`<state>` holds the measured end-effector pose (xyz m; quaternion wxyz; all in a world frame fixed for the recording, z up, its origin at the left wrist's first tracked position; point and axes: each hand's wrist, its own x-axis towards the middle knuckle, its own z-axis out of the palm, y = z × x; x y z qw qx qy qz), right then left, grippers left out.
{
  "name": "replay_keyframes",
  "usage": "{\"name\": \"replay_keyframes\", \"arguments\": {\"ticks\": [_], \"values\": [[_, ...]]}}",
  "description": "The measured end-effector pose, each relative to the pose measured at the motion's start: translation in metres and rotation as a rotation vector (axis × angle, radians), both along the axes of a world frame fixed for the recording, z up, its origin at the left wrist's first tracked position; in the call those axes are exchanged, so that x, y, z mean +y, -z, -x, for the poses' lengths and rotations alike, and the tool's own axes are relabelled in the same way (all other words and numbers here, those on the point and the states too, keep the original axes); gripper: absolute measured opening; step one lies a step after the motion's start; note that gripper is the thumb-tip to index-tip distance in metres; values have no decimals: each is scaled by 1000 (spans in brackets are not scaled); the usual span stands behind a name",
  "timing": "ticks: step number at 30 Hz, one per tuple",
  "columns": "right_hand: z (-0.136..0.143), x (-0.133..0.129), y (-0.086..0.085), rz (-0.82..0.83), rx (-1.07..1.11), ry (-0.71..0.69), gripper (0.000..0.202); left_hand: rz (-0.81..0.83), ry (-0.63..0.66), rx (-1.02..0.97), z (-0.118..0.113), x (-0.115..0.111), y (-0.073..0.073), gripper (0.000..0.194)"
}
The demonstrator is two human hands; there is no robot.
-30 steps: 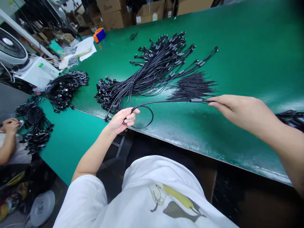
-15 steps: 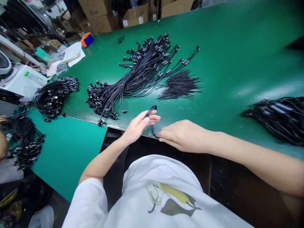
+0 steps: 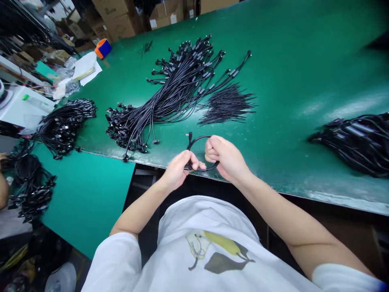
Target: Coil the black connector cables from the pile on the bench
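Note:
Near the table's front edge, my left hand (image 3: 180,167) pinches a looped black cable (image 3: 199,139), whose plug end sticks up above the fingers. The other side of the loop passes through my right hand (image 3: 225,156), its fingers curled closed around it. Beyond my hands lies a heap of long black cables (image 3: 170,95), with connectors at both ends. Closer to my right hand is a pile of thin black ties (image 3: 227,103), lying roughly parallel.
Coiled cable bundles (image 3: 65,123) lie at the left, with more on a lower green surface (image 3: 88,194). Another black bundle (image 3: 358,142) rests on the green table (image 3: 291,101) at right. Papers (image 3: 86,67) and an orange-and-blue roll (image 3: 103,48) sit far left. Another person's arm (image 3: 3,186) shows there.
My right hand has moved up from the table edge and closed around the cable. The cable now forms a rounder loop between my hands, and my left fingers have closed more tightly.

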<state>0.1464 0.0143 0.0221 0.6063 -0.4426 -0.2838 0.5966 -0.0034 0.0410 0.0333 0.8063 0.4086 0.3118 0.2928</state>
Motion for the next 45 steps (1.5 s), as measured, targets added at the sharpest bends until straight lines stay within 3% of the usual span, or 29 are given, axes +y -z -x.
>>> {"name": "replay_keyframes", "arguments": {"ticks": [3,5,10,14,16,20,23,26,33,39,45], "values": [[10,-2,-5,-9,93,120,48,24,-46,21,-8,-14,15,49],[14,-4,-8,-61,70,159,49,-62,-59,53,-9,-17,19,54],[20,-16,-14,-58,15,-78,46,-287,169,352,1,-10,19,56],[22,-20,-13,-44,32,-31,46,-316,190,446,1,-11,18,71],[22,-18,-11,-44,39,3,46,-268,144,395,-2,-16,19,74],[20,-15,-9,-147,22,87,36,-9,-35,134,-4,-22,20,55],[18,-14,-6,-202,66,76,32,205,92,62,2,-23,18,51],[19,-15,-3,-179,108,23,34,264,198,95,8,-25,17,54],[22,-15,-4,-183,152,19,32,93,170,27,-4,-40,26,64],[18,-15,-10,-258,72,113,36,28,162,37,-16,-53,17,69],[21,-17,-12,-217,187,84,39,-127,266,234,-7,-45,12,65]]}}
